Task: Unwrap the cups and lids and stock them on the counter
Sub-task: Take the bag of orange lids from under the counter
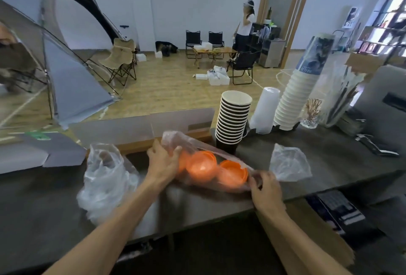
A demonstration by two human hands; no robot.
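Both hands work one clear sleeve (204, 158) of orange lids (201, 166), which lies on its side across the dark counter (307, 160). The left hand (163, 160) curls over the sleeve's far end, fingers wrapped on the plastic and the lids under it, seemingly to anchor the row so it does not slide. The right hand (264, 183) pinches the loose plastic at the near end, just beside the last lid, where the wrap opens out into a slack tail (290, 162) to its right; that looks like the end being worked open. Between the two grips the lids sit slightly askew inside the film, so the sleeve is not yet off and none of these lids is stocked. Outside the left grip lies an empty crumpled bag (105, 178), likely discarded wrap. Beyond the sleeve stand stacks already out: dark cups (232, 119), touching or nearly touching the plastic, then a clear stack (264, 110) and tall white cups (292, 97) further right. The likely risk is lids spilling once the film loosens
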